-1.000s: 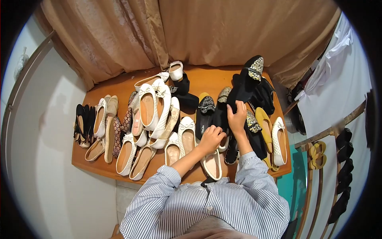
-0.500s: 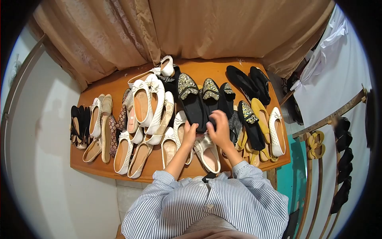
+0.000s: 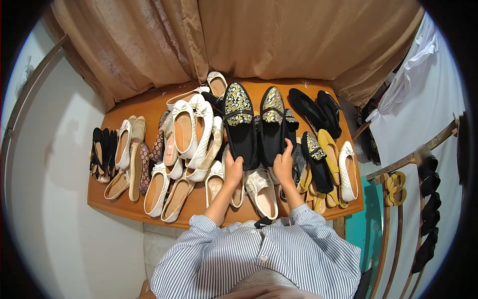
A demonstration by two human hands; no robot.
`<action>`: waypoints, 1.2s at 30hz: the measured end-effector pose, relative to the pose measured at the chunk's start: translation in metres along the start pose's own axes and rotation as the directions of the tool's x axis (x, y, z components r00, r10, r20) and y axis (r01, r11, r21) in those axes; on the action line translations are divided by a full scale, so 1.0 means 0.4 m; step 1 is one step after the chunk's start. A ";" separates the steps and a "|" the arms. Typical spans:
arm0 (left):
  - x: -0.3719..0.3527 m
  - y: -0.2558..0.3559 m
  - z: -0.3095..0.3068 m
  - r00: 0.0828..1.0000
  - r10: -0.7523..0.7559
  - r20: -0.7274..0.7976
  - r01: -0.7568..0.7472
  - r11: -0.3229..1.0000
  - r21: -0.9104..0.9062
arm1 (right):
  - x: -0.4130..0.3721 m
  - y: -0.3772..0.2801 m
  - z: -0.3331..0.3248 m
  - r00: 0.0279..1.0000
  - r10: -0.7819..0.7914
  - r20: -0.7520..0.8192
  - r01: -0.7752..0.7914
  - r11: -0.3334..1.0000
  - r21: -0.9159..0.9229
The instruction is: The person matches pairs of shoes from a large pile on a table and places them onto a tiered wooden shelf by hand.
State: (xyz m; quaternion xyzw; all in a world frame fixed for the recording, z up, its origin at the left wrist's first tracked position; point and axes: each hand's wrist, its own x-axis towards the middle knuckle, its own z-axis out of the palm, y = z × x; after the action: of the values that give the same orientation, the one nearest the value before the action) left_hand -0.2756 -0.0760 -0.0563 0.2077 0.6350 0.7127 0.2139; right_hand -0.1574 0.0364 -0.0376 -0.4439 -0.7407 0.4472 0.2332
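Note:
My left hand [image 3: 233, 168] grips the heel end of a black loafer [image 3: 240, 112] with a gold-and-white patterned toe. Its partner, a second black patterned loafer [image 3: 272, 117], is held at the heel by my right hand [image 3: 284, 163]. The two shoes are side by side, toes pointing away from me, above the other shoes. Just below them lies a white lace-up shoe [image 3: 260, 193]. Right of my right hand is another black patterned loafer [image 3: 317, 159]. White ballet flats [image 3: 184, 130] are piled to the left of my left hand.
The wooden table [image 3: 119, 207] bears several more shoes, including black flats [image 3: 308, 109] at the back right and a yellow flat [image 3: 329, 154]. A brown curtain [image 3: 269, 40] hangs behind. On the right, a rack [image 3: 400, 239] holds yellow sandals [image 3: 395, 188] and black shoes.
My right hand has closed on the right loafer's heel. Both loafers are now raised closer, with their patterned toes tilted more into view.

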 end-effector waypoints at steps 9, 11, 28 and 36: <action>-0.014 -0.013 -0.004 0.992 0.026 0.123 -0.035 0.997 0.070 | -0.042 -0.010 0.042 0.929 -0.317 -0.189 0.346 0.927 0.147; -0.012 -0.013 -0.002 0.992 0.036 0.122 -0.038 0.999 0.019 | -0.047 -0.007 0.041 0.930 -0.320 -0.182 0.349 0.924 0.155; -0.007 0.012 -0.006 0.992 0.049 0.116 -0.043 0.998 -0.056 | -0.048 0.028 0.051 0.896 -0.368 -0.247 0.407 0.905 0.125; -0.007 0.017 -0.002 0.985 0.111 0.130 -0.102 0.992 -0.073 | -0.052 0.011 0.046 0.900 -0.381 -0.210 0.413 0.900 0.138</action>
State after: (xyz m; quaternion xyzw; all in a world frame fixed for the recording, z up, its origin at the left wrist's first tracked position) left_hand -0.2740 -0.0788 -0.0497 0.2814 0.5833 0.7283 0.2242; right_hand -0.1589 0.0109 -0.0494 -0.2982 -0.7489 0.4131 0.4237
